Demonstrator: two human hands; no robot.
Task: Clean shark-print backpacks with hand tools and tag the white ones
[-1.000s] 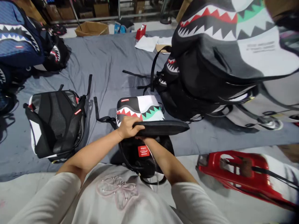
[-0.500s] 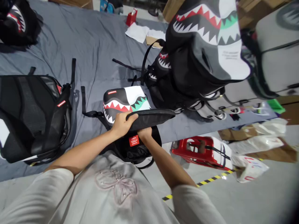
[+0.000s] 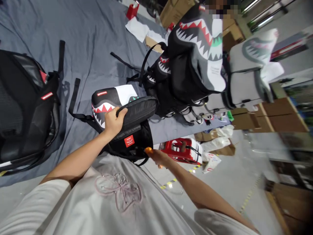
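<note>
A small backpack with a shark-mouth print stands unzipped in front of me, and a red label shows inside its dark opening. My left hand is closed on the edge of the raised top flap, thumb on the lining side. At the right of the opening, my right hand is closed around an orange-handled tool. Fingers and blur hide most of that tool, so its kind is unclear.
Left lies a larger black backpack. Stacked shark-print backpacks and grey bags stand right on the cloth-covered table. A red case is on the floor beside the table, with cardboard boxes beyond.
My right hand has come out of the bag's opening and moved right and down, now with an orange-handled tool showing. My left hand still holds the flap. The view has swung to the right.
</note>
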